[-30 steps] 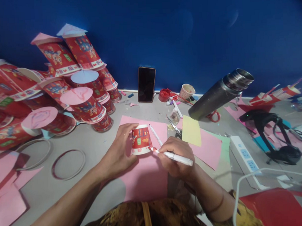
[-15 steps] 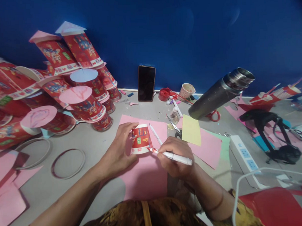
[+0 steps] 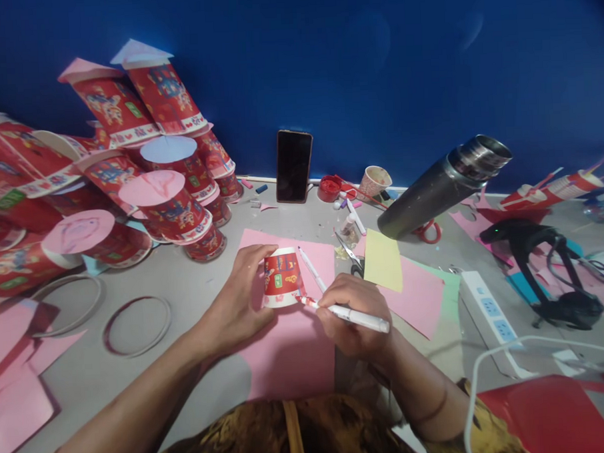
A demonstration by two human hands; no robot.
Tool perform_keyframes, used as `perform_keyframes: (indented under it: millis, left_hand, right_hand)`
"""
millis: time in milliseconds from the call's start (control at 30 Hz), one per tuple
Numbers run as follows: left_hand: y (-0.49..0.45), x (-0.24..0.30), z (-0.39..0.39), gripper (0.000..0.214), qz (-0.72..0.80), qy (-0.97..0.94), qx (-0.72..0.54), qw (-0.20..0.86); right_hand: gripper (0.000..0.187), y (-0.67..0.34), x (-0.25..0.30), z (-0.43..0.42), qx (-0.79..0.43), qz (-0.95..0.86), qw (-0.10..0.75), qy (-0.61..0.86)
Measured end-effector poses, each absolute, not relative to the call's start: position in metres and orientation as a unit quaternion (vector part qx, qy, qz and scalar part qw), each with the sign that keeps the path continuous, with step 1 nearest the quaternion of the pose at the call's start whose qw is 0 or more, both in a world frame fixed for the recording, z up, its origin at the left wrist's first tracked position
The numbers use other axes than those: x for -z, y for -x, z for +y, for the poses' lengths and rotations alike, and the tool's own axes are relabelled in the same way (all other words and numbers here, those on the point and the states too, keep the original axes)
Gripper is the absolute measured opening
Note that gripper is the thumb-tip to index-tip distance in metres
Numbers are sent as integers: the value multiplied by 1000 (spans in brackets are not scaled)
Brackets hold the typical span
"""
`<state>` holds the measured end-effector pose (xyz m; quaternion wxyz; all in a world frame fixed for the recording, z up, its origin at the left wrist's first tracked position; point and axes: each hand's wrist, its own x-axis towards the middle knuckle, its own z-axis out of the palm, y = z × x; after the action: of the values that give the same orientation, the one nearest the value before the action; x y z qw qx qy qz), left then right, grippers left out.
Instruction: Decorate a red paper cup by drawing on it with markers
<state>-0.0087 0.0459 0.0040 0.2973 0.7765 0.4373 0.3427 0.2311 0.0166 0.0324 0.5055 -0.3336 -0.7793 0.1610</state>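
Note:
My left hand (image 3: 245, 292) is wrapped round the left side of a red printed paper cup (image 3: 280, 275), its white band towards me. In my right hand (image 3: 356, 311) is a white marker (image 3: 353, 317) with a red tip, gripped like a pen. Its tip meets or nearly meets the white band at the cup's lower right; exact contact is hard to tell. Small pinkish-red marks show along that band. Under the cup lies a pink paper sheet (image 3: 293, 367). Another white pen (image 3: 311, 269) lies on it, just right of the cup.
Stacked red paper cups (image 3: 174, 215) stand at the left, near two rings (image 3: 136, 327). A phone (image 3: 294, 167) leans on the blue wall. At right are a dark flask (image 3: 431, 194), scissors (image 3: 350, 254), yellow paper (image 3: 382, 262), a power strip (image 3: 491, 318) and a black headset-like frame (image 3: 529, 270).
Both hands, the cup and the marker stay almost in place. The marker's rear end has shifted slightly to the right, and the view has moved a little.

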Motion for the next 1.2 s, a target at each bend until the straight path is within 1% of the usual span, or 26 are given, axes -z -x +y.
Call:
perform_keyframes:
  millis: [233, 433, 700, 933, 1100, 1200]
  left_hand:
    - [9, -4, 46, 88, 425, -786, -342, 292]
    - [9, -4, 46, 88, 420, -789, -345, 287]
    - [7, -5, 46, 84, 419, -792, -343, 283]
    - [7, -6, 46, 87, 422, -791, -341, 282]
    - [7, -6, 46, 84, 423, -793, -336, 282]
    - [7, -6, 45, 84, 424, -792, -334, 284]
  right_hand:
    - [9, -231, -32, 17, -164, -789, 490, 333]
    - [12, -230, -33, 17, -146, -783, 497, 346]
    - [10, -230, -31, 17, -157, -790, 490, 334]
    - [11, -230, -32, 17, -144, -787, 493, 342]
    - [11, -229, -31, 17, -144, -794, 485, 336]
    - [12, -229, -31, 17, -138, -788, 494, 341]
